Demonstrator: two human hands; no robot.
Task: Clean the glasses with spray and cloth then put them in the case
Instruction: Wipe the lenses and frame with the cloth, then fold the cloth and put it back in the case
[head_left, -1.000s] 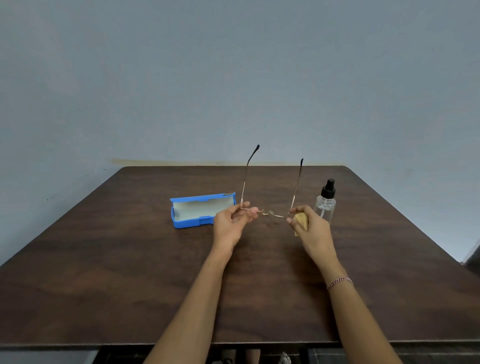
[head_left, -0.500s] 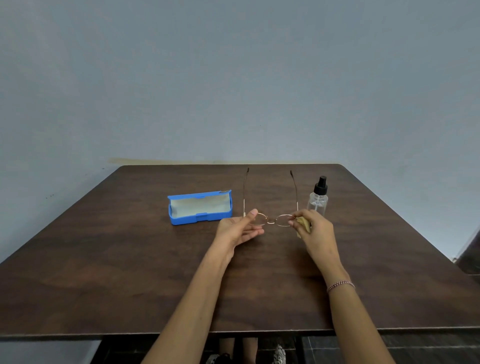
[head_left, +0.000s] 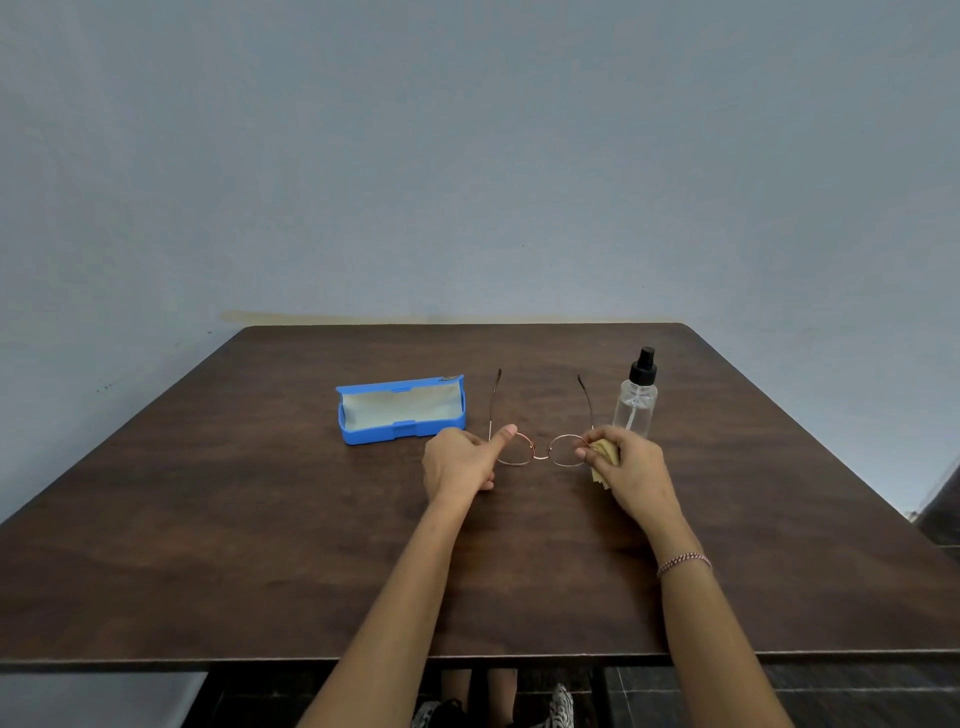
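The glasses are low over the counter, just right of the case; whether they touch the wood I cannot tell. Their long axis, lens to lens, runs left-right, roughly parallel to the case's length. Both temples are unfolded and point away from the person.

The left grip holds the left rim, thumb laid along its top and the other fingers curled beneath. It is the nearer one, close by the case's front right corner. The right grip pinches the outer edge of the right rim, with the cloth bunched in it.

With the axes already matching, I judge that stowing calls for folding the temples and a short shift left, with little turning.

The frame is thin coppery wire with round rims and dark temple tips. The case is hard blue plastic, lying open with a pale lining. The cloth is soft and yellow. The bottle, clear with a black pump top, stands upright farther right of the case, past the glasses.
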